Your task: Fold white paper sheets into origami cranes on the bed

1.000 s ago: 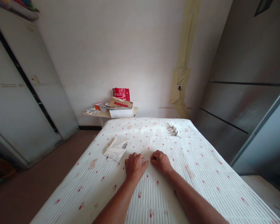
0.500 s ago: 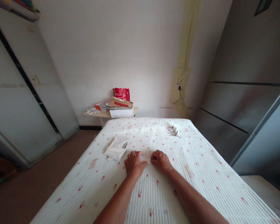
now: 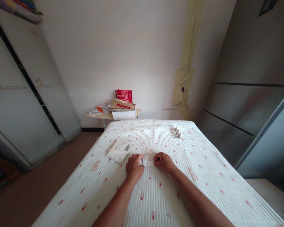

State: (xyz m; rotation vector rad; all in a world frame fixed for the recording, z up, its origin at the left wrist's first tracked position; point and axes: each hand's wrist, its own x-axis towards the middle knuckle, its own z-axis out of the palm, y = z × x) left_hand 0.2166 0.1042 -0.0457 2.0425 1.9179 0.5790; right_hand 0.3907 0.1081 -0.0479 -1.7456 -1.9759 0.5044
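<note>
Between my two hands, low over the striped, red-dotted cover [image 3: 153,192], is a small pale piece of paper [image 3: 148,160] with faint print. Its left end is pinched by my left hand [image 3: 134,167], thumb below and fingers above. My right hand [image 3: 163,161] is curled closed at the paper's right end, with its fingertips partly hidden. Just left of my left hand lies a small stack of printed sheets [image 3: 119,150] with a dark picture on the top one.
Farther back on the right of the cover lies a cluster of thin greyish pieces [image 3: 175,131]. Beyond the far edge, a small table [image 3: 106,116] carries boxes and a red bag [image 3: 123,95]. A white cabinet [image 3: 26,91] stands left, a grey refrigerator [image 3: 246,78] right.
My left hand has shifted slightly left and its thumb has drawn in toward the fingers, so more of the paper shows. My right hand stays nearly in place.
</note>
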